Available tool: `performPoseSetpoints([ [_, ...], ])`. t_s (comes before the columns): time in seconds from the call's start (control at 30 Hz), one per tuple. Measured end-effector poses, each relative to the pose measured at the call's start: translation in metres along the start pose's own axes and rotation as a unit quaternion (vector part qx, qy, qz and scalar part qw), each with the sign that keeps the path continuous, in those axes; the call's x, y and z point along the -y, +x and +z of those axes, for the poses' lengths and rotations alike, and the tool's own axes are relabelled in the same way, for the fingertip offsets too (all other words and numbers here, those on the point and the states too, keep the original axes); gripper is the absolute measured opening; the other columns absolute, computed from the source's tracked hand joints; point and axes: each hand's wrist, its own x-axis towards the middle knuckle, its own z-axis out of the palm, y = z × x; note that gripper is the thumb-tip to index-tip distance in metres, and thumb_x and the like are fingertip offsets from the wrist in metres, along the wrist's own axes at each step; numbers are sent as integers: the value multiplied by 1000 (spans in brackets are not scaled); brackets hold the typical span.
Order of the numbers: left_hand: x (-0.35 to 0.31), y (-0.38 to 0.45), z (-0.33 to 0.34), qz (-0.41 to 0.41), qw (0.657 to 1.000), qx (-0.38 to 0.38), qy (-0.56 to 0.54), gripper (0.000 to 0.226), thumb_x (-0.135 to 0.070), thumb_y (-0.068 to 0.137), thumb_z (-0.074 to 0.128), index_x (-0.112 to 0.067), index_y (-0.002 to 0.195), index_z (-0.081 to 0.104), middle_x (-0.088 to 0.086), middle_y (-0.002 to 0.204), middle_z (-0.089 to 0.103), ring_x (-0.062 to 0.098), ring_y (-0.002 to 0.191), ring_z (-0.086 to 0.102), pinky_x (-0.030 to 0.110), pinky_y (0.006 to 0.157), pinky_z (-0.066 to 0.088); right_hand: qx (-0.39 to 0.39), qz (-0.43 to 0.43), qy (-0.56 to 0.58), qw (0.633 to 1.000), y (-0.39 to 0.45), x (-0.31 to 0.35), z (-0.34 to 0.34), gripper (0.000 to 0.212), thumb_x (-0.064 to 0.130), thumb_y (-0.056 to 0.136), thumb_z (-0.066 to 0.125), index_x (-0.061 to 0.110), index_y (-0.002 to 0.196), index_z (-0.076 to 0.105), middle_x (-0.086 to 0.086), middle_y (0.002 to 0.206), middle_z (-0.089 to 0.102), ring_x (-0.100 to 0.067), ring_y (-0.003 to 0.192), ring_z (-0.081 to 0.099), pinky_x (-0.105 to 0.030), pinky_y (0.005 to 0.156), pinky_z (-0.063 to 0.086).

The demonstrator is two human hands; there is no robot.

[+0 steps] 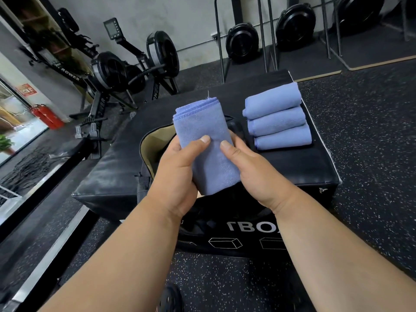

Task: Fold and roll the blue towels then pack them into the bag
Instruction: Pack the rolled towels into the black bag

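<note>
Gym floor of speckled black rubber, rowing machines [117,70] against the wall at ten o'clock; work surface is a black padded vinyl block [292,167]. I hold one folded blue microfibre towel [207,140] at centre frame, above the open black duffel bag with tan lining [153,140] at nine o'clock of the towel. My left hand [177,176] is clamped on its near left edge, thumb on top; my right hand [254,172] is clamped on its near right edge likewise. Assessment: the cloth is light, soft and limp, not slippery, not fragile; it should be gripped across the full width, since a one-corner hold would likely let the folds open. Count: one towel in hand, three rolled blue towels [278,117] side by side at two o'clock, touching one another; one bag.
</note>
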Motion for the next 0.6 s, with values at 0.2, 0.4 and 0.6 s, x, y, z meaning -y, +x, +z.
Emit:
performPoseSetpoints([
  [0.2, -1, -4, -11, -16, 1000, -15, 13, 36, -6, 103, 53, -5, 138, 62, 23, 131, 69, 39, 123, 67, 50, 105, 56, -14, -14, -69, 997, 2, -2, 6, 51, 29, 112, 48, 39, 161, 35, 18, 146, 61, 1, 132, 58, -31, 116, 43],
  [0.4, 7, -15, -19, -63, 995, -52, 54, 27, -23, 106, 59, -14, 130, 70, 6, 120, 78, 25, 114, 74, 46, 102, 56, -57, -19, -100, 993, 10, -12, 21, 53, 30, 112, 48, 42, 161, 33, 19, 148, 57, 5, 127, 58, -27, 110, 45],
  [0.6, 16, -22, -26, -85, 992, -82, 54, 28, -26, 107, 58, -12, 127, 71, 6, 118, 78, 25, 110, 76, 41, 95, 60, -89, -18, -95, 991, 19, -17, 35, 48, 28, 111, 49, 41, 156, 41, 15, 140, 64, -3, 124, 63, -40, 111, 50],
])
